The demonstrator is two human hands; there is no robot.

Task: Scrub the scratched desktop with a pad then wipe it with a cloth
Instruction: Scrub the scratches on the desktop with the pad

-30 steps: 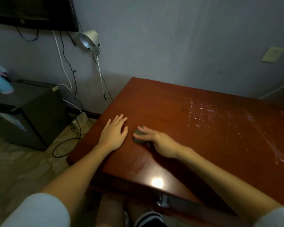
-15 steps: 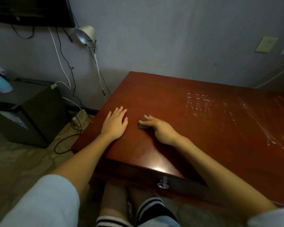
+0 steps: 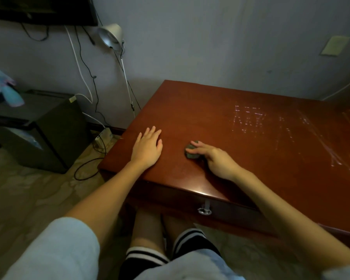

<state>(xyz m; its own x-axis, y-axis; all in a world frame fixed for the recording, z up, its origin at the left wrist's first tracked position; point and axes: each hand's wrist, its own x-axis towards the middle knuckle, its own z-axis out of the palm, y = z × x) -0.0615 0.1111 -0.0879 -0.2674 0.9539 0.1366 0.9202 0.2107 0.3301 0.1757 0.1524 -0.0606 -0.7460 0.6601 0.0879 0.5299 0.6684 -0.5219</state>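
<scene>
The left hand (image 3: 148, 148) lies flat, palm down, on the glossy reddish-brown wooden desktop (image 3: 220, 110) near its left front corner. Its fingers are straight and only slightly spread, pointing away from the person, and they hold nothing. The bare left forearm runs back from it over the desk's front edge to a pale sleeve.

The right hand (image 3: 216, 160) reaches in from the right with the wrist low and the knuckles up. Its fingers point left and curl over the small dark grey-green scouring pad (image 3: 191, 155), holding it down against the wood. One fingertip shows at the pad's far edge and another at its left edge. Most of the pad is hidden under the fingers, and only its left and near rim peeks out. The pad sits just right of the left hand, apart from it, with bare wood between them.

What shows of the pad is a dull, rough, rounded lump, darker than the desk. Its full outline cannot be told.

Pale whitish scratches (image 3: 249, 120) streak the desktop well to the right of the pad.
</scene>
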